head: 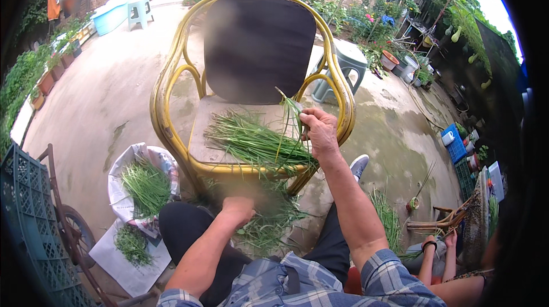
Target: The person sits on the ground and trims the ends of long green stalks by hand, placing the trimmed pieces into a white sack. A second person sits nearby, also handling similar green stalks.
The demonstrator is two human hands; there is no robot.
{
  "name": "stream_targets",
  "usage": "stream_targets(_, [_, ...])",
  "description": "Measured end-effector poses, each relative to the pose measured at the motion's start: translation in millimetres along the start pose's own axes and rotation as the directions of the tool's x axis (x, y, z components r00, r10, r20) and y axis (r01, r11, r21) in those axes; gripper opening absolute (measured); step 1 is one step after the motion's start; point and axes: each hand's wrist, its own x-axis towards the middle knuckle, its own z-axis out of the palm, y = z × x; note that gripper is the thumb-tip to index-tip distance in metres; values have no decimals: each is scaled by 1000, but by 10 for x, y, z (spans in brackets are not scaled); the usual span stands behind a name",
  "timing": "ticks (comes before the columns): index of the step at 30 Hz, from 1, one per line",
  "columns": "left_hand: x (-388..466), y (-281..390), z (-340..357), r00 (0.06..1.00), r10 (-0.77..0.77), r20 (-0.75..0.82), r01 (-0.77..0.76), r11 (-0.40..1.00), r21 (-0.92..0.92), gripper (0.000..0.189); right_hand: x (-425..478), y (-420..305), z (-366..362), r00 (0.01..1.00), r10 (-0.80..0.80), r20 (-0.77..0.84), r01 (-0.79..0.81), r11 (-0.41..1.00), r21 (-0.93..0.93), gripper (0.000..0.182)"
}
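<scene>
A yellow-framed rattan chair point(171, 135) stands before me with a heap of long, thin green stalks point(257, 139), like garlic chives, on its seat. My right hand point(321, 129) pinches a few of these stalks above the right side of the heap. Lower down, my left hand point(238, 210) hangs in front of the chair, over scattered green trimmings point(274, 221) on the ground; its fingers are partly blurred, and whether they hold anything does not show. To the left, a paper-lined basket point(116, 178) holds more green stalks point(146, 187).
A small green bunch point(132, 244) lies on a white sheet point(128, 279) at lower left, beside a green plastic crate point(34, 204). Another person's hands point(439, 242) hold stalks at lower right. More stalks point(386, 217) lie nearby. A plastic stool point(349, 60) stands behind the chair.
</scene>
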Motion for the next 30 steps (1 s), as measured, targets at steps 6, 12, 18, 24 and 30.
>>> stream_targets(6, [60, 35, 5, 920, -25, -392, -200, 828, -523, 30, -755, 261, -119, 985, 150, 86, -160, 980, 116, 6])
stream_targets(12, [36, -20, -16, 908, -100, -406, -415, -93, -905, 26, -1656, 946, -11, 986, -153, 63, 166, 899, -404, 9])
stream_targets(18, [-157, 73, -63, 889, -116, -443, -450, -35, -892, 26, -1790, 1003, 27, 898, -350, 268, 440, 673, -594, 8])
stream_targets(24, [-268, 249, -117, 846, -78, -527, -510, 165, -844, 16, -1683, 778, -116, 853, -392, 344, 519, 578, -630, 16])
stream_targets(30, [-557, 556, -232, 838, 21, -545, -514, 363, -777, 5, -1514, 202, -231, 914, -143, 381, 307, 856, -415, 34])
